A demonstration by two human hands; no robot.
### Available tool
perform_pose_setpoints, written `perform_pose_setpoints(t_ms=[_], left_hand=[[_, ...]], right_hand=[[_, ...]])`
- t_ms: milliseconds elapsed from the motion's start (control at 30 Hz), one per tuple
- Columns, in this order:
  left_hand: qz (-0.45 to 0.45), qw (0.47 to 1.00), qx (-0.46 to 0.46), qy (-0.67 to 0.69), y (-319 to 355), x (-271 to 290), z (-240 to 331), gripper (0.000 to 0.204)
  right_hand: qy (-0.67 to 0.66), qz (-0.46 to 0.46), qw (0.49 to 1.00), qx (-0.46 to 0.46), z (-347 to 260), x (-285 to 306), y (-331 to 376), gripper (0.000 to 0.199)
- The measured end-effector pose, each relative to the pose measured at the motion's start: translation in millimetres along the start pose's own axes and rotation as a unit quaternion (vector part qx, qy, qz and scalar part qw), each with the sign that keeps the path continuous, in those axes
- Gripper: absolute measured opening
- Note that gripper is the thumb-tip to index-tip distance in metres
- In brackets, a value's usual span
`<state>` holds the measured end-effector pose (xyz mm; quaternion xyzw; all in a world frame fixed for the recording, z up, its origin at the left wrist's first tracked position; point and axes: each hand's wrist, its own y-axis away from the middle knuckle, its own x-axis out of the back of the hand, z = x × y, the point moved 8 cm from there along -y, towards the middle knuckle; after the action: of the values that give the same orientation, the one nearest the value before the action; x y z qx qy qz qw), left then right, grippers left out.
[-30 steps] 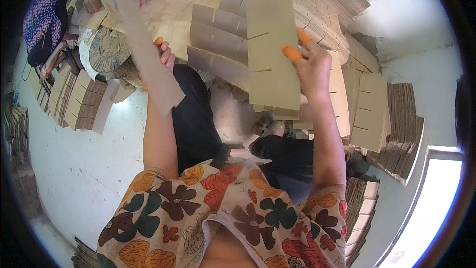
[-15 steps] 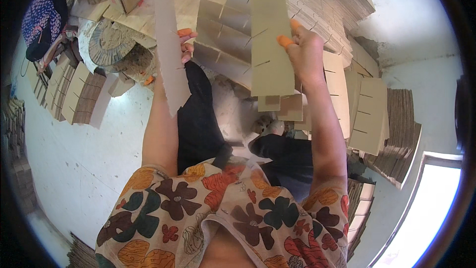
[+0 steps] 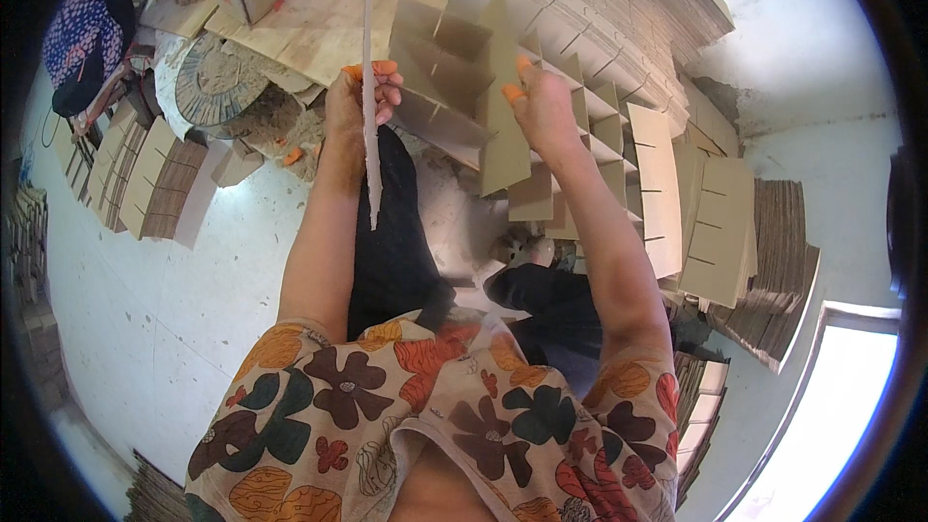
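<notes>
Right now, at the centre of my view, a partly built cardboard divider grid point(image 3: 454, 77) is held up in front of the body, its slotted tan strips crossing to form open cells. My right hand point(image 3: 543, 101) grips one long strip of that grid, orange-tipped fingers closed firmly over its upper edge. My left hand point(image 3: 356, 101) is clamped around a separate loose strip point(image 3: 368, 87), seen edge-on, so it shows only as a thin pale line standing upright beside the grid and not yet touching it.

I judge this to be the slotting step: the loose strip looks ready to join, and it would need turning and lining up with the grid's slots.

Further out, flat slotted strips point(image 3: 710, 222) lie stacked at right, bundles of cardboard point(image 3: 145, 174) at left. Another person's patterned sleeve point(image 3: 77, 19) shows at the top left corner. Which slot is meant I cannot make out; the fisheye rim bends and crops the stacks.
</notes>
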<state>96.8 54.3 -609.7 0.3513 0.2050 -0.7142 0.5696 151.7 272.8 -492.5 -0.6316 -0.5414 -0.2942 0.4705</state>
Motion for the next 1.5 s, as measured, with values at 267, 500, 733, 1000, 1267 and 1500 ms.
perform_pose_setpoints(t_ms=[267,500,733,1000,1267,1500], left_hand=[[0.013,0.999,0.007,-0.043,1,0,0,0.036],[0.065,0.986,-0.136,0.072,15,-15,17,0.021],[0.048,0.982,-0.175,-0.056,16,-41,32,0.024],[-0.058,0.702,-0.206,-0.68,34,-68,42,0.033],[-0.09,0.707,-0.223,-0.665,24,-58,15,0.021],[-0.089,0.711,-0.274,-0.641,23,-55,13,0.021]], right_hand=[[0.096,-0.129,0.986,-0.038,2,-41,9,0.027],[-0.185,0.067,0.98,-0.041,-58,36,40,0.057],[-0.135,0.125,0.983,0.017,-89,60,63,0.072],[-0.132,0.092,0.986,-0.03,-67,76,36,0.062],[-0.128,0.023,0.989,-0.078,-62,32,16,0.039],[-0.103,0.033,0.993,-0.052,-76,37,11,0.033]])
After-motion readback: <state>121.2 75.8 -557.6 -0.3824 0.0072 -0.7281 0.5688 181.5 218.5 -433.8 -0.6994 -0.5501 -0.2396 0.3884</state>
